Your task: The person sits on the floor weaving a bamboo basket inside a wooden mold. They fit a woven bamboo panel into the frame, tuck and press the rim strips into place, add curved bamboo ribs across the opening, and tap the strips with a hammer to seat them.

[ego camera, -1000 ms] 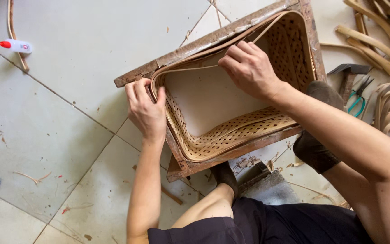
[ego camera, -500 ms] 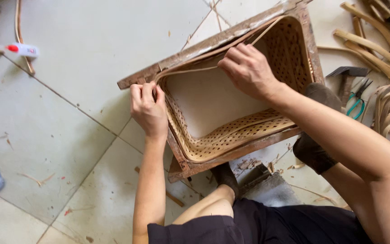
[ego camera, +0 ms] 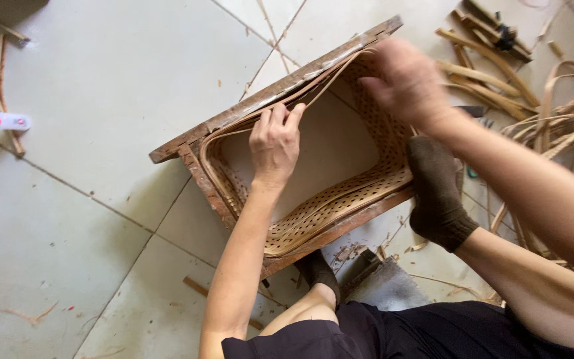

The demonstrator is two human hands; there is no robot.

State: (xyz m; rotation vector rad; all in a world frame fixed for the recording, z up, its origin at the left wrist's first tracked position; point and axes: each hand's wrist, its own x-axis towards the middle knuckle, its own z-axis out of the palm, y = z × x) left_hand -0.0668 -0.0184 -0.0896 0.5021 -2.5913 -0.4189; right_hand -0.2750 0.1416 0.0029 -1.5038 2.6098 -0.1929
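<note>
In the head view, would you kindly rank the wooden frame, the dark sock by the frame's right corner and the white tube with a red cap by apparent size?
1. Wooden frame, largest by far.
2. Dark sock.
3. White tube, smallest; it also lies farther off, so its real size is unsure.

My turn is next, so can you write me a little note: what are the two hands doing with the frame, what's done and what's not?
Left hand: fingers pressed on the loose cane strip along the far rail of the wooden frame; not closed around it.
Right hand: blurred, at the frame's far right corner by the woven cane panel; grip cannot be told.
A socked foot steadies the right rail on the tiled floor.
Done: woven cane lines the near and right sides.
Left: the strip sits loose and bowed along the far rail.
Nearby: spare cane strips to the right, a small white bottle with a red tip far left.
</note>
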